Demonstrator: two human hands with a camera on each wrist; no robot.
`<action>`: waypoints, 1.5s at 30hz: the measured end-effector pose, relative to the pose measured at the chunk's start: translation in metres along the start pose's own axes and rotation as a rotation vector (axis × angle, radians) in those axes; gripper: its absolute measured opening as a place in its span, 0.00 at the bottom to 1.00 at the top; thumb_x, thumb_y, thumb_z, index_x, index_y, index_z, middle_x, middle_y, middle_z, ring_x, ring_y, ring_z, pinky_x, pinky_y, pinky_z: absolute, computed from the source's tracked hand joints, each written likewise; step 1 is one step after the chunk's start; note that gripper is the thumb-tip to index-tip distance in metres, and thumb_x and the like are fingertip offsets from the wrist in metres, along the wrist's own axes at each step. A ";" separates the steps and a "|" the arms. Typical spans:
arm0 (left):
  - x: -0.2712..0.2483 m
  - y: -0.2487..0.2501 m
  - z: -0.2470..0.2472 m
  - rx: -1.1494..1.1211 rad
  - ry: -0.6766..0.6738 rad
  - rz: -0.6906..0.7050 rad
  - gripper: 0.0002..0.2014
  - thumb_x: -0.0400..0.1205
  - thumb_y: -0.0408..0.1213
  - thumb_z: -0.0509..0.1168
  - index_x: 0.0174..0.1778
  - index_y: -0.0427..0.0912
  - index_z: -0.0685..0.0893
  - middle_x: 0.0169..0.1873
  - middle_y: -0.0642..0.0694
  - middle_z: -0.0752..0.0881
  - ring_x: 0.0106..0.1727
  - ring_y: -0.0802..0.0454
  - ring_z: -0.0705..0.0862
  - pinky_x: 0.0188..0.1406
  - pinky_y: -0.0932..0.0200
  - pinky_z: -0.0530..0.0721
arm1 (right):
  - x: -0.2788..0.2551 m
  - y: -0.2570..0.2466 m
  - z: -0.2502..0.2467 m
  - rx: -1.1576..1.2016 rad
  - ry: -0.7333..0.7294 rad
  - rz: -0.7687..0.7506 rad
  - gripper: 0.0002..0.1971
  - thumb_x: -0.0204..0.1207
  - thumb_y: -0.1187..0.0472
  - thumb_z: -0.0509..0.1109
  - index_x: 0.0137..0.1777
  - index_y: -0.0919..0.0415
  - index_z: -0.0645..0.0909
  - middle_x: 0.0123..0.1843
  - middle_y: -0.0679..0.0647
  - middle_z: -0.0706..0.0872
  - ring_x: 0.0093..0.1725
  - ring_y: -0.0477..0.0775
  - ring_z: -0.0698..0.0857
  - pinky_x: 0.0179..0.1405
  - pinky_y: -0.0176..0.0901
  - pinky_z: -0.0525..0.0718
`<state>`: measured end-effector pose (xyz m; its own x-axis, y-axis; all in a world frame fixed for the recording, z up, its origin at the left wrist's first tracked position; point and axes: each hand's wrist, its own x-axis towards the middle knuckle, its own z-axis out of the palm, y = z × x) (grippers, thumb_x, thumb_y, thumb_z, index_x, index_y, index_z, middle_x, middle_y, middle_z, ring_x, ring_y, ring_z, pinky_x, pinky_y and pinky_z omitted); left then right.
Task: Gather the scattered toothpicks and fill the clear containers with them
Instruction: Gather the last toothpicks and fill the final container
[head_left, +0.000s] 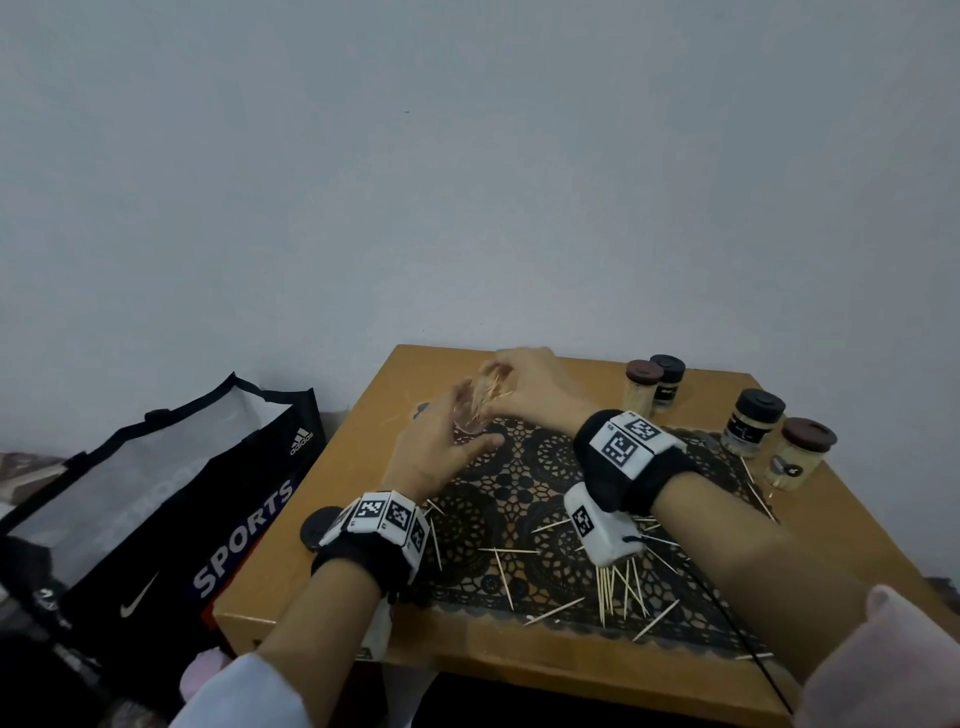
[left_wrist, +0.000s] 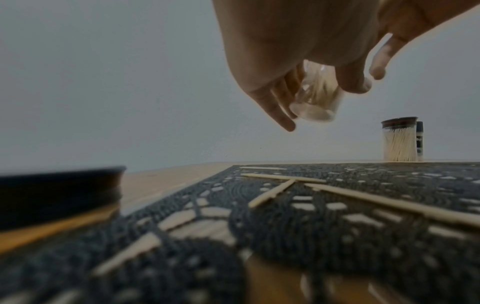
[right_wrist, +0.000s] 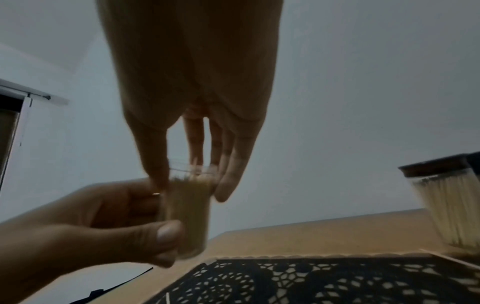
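My left hand (head_left: 465, 423) grips a clear container (head_left: 475, 410), tilted and lifted over the far left of the black lace mat (head_left: 519, 499). The right wrist view shows the container (right_wrist: 187, 216) packed with toothpicks. My right hand (head_left: 501, 376) reaches over its mouth; thumb and fingers (right_wrist: 226, 181) come down on either side of the rim and pinch toothpicks (head_left: 497, 393) that stick out. In the left wrist view the container (left_wrist: 311, 107) is blurred. Several loose toothpicks (head_left: 618, 582) lie scattered on the near part of the mat, under my right wrist.
Several lidded jars full of toothpicks (head_left: 753, 423) stand at the table's back right. A black lid (head_left: 318, 530) lies by the wooden table's (head_left: 337, 467) left edge. A black sports bag (head_left: 171, 493) stands left of the table. A black cable (head_left: 748, 644) crosses the front right.
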<state>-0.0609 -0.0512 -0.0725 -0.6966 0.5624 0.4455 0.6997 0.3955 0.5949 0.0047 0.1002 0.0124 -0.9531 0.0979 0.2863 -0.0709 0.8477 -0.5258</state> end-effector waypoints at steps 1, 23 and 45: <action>0.000 0.001 -0.001 -0.007 0.035 0.008 0.42 0.73 0.60 0.73 0.79 0.45 0.68 0.71 0.49 0.79 0.67 0.52 0.80 0.63 0.51 0.80 | 0.001 -0.002 0.001 0.073 0.001 0.023 0.20 0.63 0.58 0.83 0.56 0.58 0.87 0.50 0.53 0.89 0.46 0.50 0.87 0.45 0.40 0.87; -0.049 -0.068 -0.085 -0.176 0.207 -0.340 0.28 0.65 0.67 0.71 0.52 0.52 0.77 0.46 0.50 0.85 0.49 0.48 0.86 0.53 0.36 0.86 | 0.001 -0.043 0.097 -0.442 -0.686 -0.083 0.36 0.64 0.45 0.83 0.66 0.65 0.78 0.63 0.61 0.82 0.62 0.62 0.81 0.59 0.52 0.82; -0.015 -0.029 -0.046 -0.052 0.133 -0.321 0.20 0.77 0.51 0.73 0.59 0.49 0.76 0.52 0.52 0.86 0.54 0.53 0.85 0.59 0.46 0.82 | -0.002 -0.010 0.066 -0.349 -0.582 -0.037 0.08 0.80 0.69 0.62 0.50 0.65 0.83 0.47 0.57 0.86 0.39 0.52 0.81 0.34 0.38 0.76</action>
<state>-0.0781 -0.1052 -0.0659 -0.8969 0.3145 0.3109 0.4346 0.4972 0.7509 -0.0118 0.0571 -0.0361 -0.9619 -0.1485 -0.2297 -0.1010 0.9733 -0.2063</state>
